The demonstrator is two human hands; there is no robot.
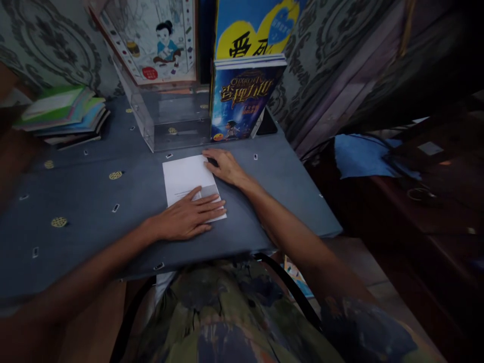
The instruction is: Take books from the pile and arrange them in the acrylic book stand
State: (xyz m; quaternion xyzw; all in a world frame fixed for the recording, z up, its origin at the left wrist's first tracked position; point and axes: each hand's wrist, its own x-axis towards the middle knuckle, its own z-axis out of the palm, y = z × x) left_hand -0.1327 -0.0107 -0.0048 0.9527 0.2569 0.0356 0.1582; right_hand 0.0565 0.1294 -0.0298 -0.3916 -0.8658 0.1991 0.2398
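Observation:
A white sheet of paper [185, 176] with a few small printed lines and a grey patch lies on the cloth-covered table. I cannot tell whether it is a single sheet or a thin booklet. My left hand [185, 217] rests flat across its lower part, fingers stretched out to the right and covering some of the print. At the upper right corner, my right hand [226, 167] touches the paper's edge with its fingertips, thumb and fingers apart. Neither hand grips anything.
A clear plastic book stand [147, 123] is behind the paper. It holds an illustrated book [162, 50] and several upright books, with a blue book [242, 103] in front. Stacked booklets [64, 113] lie at left. A dark flat object [266, 123] stands behind the blue book.

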